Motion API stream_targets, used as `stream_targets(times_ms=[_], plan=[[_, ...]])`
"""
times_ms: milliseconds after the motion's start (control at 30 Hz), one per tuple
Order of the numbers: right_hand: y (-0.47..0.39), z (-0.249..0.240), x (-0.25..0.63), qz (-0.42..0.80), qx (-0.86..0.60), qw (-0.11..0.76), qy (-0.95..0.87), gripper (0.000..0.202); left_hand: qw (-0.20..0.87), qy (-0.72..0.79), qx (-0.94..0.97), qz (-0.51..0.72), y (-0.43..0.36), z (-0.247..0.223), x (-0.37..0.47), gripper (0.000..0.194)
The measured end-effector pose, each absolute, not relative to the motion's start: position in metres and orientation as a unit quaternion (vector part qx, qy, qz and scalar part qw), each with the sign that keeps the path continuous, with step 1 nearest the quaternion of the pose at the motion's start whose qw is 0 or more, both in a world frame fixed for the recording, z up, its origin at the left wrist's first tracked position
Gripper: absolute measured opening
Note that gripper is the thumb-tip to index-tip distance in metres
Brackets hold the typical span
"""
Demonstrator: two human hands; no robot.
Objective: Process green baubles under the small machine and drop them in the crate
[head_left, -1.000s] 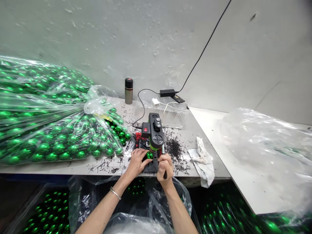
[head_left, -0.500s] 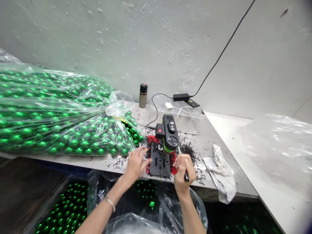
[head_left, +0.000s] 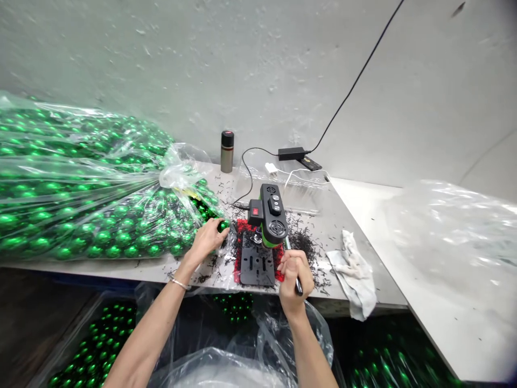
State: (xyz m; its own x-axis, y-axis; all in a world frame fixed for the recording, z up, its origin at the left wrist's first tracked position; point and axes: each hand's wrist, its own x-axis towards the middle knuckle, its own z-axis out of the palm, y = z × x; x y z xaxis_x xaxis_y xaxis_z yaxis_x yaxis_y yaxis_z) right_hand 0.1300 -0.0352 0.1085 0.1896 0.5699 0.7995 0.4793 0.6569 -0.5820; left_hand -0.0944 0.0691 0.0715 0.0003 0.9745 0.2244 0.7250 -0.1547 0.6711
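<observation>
My left hand [head_left: 208, 238] is at the open mouth of a large clear plastic bag [head_left: 172, 178] filled with shiny green balls. Its thumb and fingers close around a green ball [head_left: 223, 225] there, partly hidden by them. My right hand [head_left: 296, 277] is wrapped round the black-gripped lever handle [head_left: 298, 286] of a small bench machine [head_left: 273, 215]. This machine has a black and green head with two fan grilles, above a slotted black base plate [head_left: 257, 265]. Red material [head_left: 237, 269] lies under and around the plate.
Black slivers [head_left: 302, 242] litter the table. A white cloth [head_left: 352, 275] hangs over its front edge. Behind are a bottle [head_left: 226, 153], a power adapter [head_left: 291, 154] and a clear tray [head_left: 307, 202]. Below, a plastic-lined container [head_left: 258, 334] holds green balls.
My left hand has moved from beside the base plate, left and away from me, to the bag's mouth. A bright green ball seen falling into the lower container no longer shows. My right hand keeps its grip.
</observation>
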Motion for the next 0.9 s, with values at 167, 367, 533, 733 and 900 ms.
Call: stream_targets(times_ms=[167, 367, 533, 733, 900], plan=[[-0.034, 0.111, 0.130, 0.024, -0.411, 0.659, -0.630, 0.031, 0.598, 0.477, 0.446, 0.466, 0.038, 0.074, -0.077, 0.045], [-0.031, 0.133, 0.131, 0.035, -0.413, 0.654, -0.633, 0.033, 0.639, 0.488, 0.351, 0.480, 0.015, 0.049, -0.038, 0.045], [-0.030, 0.147, 0.132, 0.045, -0.416, 0.642, -0.642, 0.033, 0.520, 0.507, 0.481, 0.491, 0.011, 0.030, -0.011, 0.037], [-0.033, 0.143, 0.134, 0.032, -0.416, 0.627, -0.658, 0.031, 0.281, 0.546, 0.672, 0.415, 0.004, 0.014, -0.009, 0.033], [-0.036, 0.139, 0.134, 0.033, -0.417, 0.623, -0.661, 0.030, 0.208, 0.521, 0.721, 0.407, 0.005, 0.008, -0.008, 0.034]])
